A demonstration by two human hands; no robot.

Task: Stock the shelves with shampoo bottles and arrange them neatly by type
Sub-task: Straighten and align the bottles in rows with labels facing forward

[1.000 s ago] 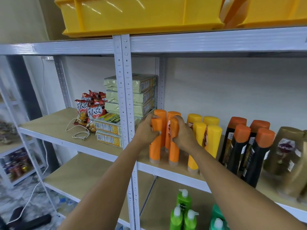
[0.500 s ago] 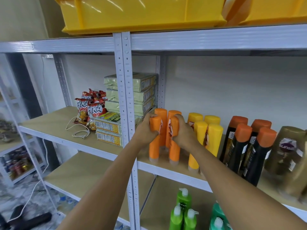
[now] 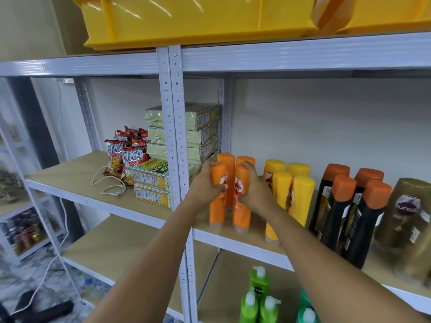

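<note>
Several orange shampoo bottles stand cap-down at the left end of the wooden shelf point(image 3: 247, 231). My left hand point(image 3: 205, 185) is wrapped around the front left orange bottle point(image 3: 216, 206). My right hand point(image 3: 253, 187) grips the front right orange bottle point(image 3: 241, 215); both bottles stand upright on the shelf, close together. To their right stand several yellow bottles point(image 3: 300, 197), then black bottles with orange caps point(image 3: 354, 220), then gold bottles point(image 3: 405, 215) at the far right.
A white upright post point(image 3: 173, 145) stands just left of my left hand. Beyond it lie cracker boxes point(image 3: 154, 180), snack bags point(image 3: 126, 157), stacked packets point(image 3: 198, 131) and a white cable point(image 3: 112, 187). Yellow bins point(image 3: 186, 19) sit on top. Green pump bottles point(image 3: 258, 294) stand on the lower shelf.
My hands stay on the two front orange bottles; the bottles have barely shifted, staying upright on the shelf. The view has drifted slightly.
</note>
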